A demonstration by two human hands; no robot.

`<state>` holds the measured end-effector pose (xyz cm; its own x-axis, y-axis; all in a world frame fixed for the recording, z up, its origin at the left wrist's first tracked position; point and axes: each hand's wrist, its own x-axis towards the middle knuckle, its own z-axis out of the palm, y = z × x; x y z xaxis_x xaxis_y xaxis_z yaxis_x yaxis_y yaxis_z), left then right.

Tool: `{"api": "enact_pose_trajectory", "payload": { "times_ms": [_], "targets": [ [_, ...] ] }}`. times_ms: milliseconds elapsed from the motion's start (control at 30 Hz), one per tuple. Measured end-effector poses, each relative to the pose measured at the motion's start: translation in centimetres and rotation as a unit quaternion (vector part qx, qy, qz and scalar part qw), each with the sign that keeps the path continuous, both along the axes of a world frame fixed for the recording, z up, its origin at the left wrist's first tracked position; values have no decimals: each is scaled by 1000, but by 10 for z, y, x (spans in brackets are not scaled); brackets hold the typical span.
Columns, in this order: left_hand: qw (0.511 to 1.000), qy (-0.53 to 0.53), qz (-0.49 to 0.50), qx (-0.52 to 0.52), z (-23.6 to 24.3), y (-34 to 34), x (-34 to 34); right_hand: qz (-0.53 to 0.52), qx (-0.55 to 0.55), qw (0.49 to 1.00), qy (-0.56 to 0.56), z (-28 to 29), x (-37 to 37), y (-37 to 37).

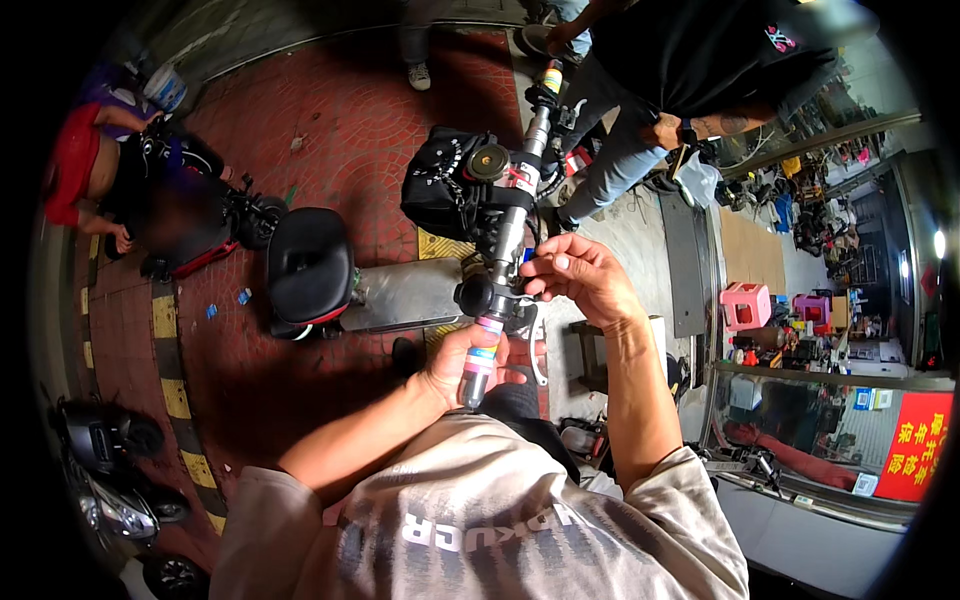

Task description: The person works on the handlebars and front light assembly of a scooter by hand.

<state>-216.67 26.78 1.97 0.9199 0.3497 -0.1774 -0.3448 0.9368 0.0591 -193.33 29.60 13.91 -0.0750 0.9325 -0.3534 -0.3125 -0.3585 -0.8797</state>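
A scooter's handlebar (511, 225) runs away from me through the middle of the head view. My left hand (452, 366) is wrapped round its near multicoloured grip (484, 350). Just right of the bar, my right hand (583, 280) has thumb and fingertips pinched together; whatever is between them is too small to make out. A small blue piece (528, 256) shows beside those fingertips. The brake lever (540, 352) extends below my right hand. On the bar's left side hang a black bag (435, 185) and a round gold-and-black part (488, 163).
The scooter's black seat (310, 265) is at left. A person in a dark shirt (690, 60) stands by the bar's far end. Another person in red (75, 170) is beside a scooter at far left. A pink stool (745, 306) stands in the cluttered shop at right.
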Motion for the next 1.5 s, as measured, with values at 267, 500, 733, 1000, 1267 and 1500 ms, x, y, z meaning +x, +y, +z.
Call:
{"api": "enact_pose_trajectory", "payload": {
  "times_ms": [267, 500, 733, 1000, 1267, 1500],
  "targets": [
    [999, 31, 6, -4, 7, 0, -3, 27, -40, 984, -173, 7, -4, 21],
    [1000, 21, 2, -4, -3, 0, 1, 37, -28, 998, 48, 0, 12, 6],
    [1000, 20, -8, -3, -3, 0, -1, 28, -8, 991, -128, 6, -3, 13],
    [1000, 8, -12, 10, -6, 0, -2, 24, -46, 990, -132, 1, 3, 20],
    [999, 38, -9, 16, 2, 1, -2, 39, -45, 997, 43, 1, 9, 10],
    [998, 51, -16, 16, -6, -2, -4, 69, -26, 997, 14, -1, 12, 7]
  ]
}}
